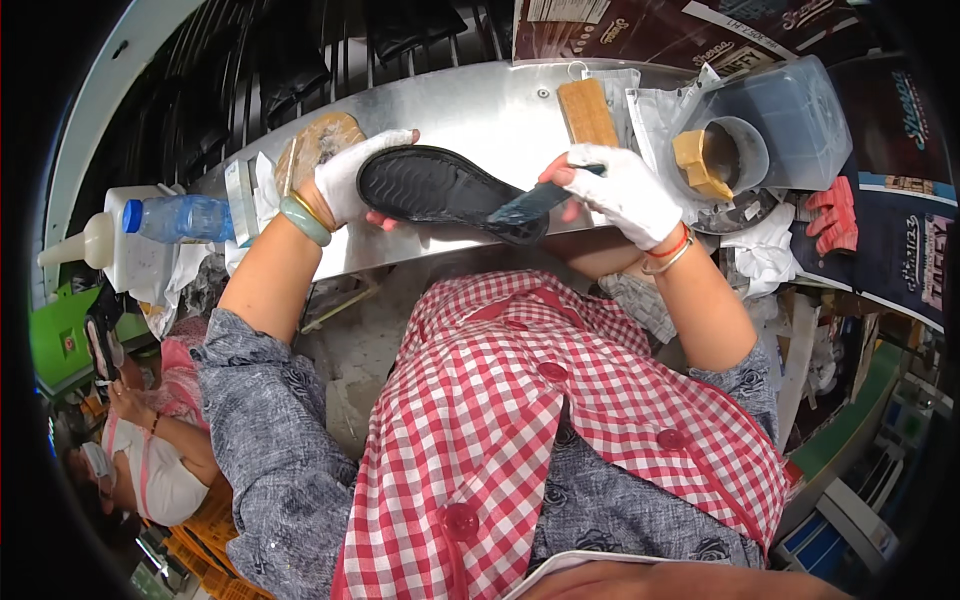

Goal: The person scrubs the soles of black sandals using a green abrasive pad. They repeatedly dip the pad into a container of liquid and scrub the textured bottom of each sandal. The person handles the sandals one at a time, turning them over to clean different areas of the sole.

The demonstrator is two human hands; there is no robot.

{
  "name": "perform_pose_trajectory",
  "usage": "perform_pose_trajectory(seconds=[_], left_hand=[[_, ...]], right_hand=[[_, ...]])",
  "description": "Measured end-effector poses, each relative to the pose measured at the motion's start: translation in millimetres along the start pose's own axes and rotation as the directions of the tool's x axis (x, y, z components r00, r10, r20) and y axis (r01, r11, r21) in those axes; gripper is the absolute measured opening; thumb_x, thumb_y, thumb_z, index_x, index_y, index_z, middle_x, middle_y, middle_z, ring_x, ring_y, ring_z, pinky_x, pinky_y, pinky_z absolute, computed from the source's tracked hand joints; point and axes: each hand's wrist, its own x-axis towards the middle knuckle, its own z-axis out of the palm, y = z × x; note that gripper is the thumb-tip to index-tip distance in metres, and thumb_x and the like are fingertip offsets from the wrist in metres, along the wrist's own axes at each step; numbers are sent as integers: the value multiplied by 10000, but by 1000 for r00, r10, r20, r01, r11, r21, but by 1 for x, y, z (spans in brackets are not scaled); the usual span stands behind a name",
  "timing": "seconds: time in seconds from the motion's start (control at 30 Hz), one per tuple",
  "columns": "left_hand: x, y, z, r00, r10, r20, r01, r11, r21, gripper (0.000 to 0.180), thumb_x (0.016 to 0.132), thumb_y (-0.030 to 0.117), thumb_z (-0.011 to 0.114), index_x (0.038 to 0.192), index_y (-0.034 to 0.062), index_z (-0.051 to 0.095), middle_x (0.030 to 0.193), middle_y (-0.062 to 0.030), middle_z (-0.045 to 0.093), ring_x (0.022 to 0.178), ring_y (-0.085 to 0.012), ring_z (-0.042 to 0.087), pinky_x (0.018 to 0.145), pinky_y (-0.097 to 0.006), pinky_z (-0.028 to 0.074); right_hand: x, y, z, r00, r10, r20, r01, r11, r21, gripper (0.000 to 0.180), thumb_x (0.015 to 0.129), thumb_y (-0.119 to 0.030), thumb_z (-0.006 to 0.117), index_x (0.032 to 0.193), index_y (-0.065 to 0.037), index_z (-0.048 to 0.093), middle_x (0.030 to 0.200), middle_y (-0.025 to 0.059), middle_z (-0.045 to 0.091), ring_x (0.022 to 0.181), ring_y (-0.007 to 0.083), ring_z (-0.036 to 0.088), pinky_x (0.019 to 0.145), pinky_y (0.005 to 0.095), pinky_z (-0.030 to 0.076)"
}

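The shoe sole (425, 190) is between the left grip (352, 175) and the right grip (630, 195), over the near edge of the table (470, 105). A tool (525, 206) is on the sole's right end. A bottle (185, 218) is far left. A block (588, 113) lies behind the right grip. Right of that, a tub (800, 110) sits behind a cup (759, 158). A glove (832, 217) is far right.

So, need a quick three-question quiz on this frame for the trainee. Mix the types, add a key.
1. What does the right hand hold?
A) a red glove
B) a dark flat tool
C) a clear box

2. True or false: the black sole lies flat on the metal table with no hand on it.

3. Fill in: the clear bottle on the person's left has a ____ cap.

Key:
1. B
2. False; the left hand holds it.
3. blue
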Motion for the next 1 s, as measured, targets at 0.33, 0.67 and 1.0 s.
perform_pose_trajectory(seconds=[0.33, 0.67, 1.0], left_hand=[[9, -14, 23, 985, -64, 158, 87, 986, -142, 536, 902, 473, 414, 987, -29, 582, 699, -138, 639, 381, -203, 547, 273, -235, 368], [7, -36, 1, 951, 2, 309, 40, 991, -128, 497, 905, 436, 420, 972, -23, 599, 754, -152, 651, 577, -204, 610, 512, -291, 478], [-1, -62, 47, 798, 457, 393, -217, 826, -521, 681, 792, 328, 624, 1331, -8, 380, 1318, -210, 448, 1195, -333, 455, 1018, -484, 356]], right_hand=[[-11, -11, 43, 803, -591, 75, 593, 805, -11, 201, 796, -88, 677, 983, -14, 664, 1010, 109, 654, 902, 191, 620, 775, 292, 490], [-42, 0, 39, 660, -699, 275, 741, 547, -389, 306, 736, 58, 660, 1018, -63, 656, 959, 117, 663, 814, 190, 658, 704, 254, 552], [-64, -42, 10, 765, -486, -423, 587, 796, 147, 228, 874, -167, 616, 1048, -22, 650, 744, 44, 657, 633, 60, 545, 574, 181, 417]])
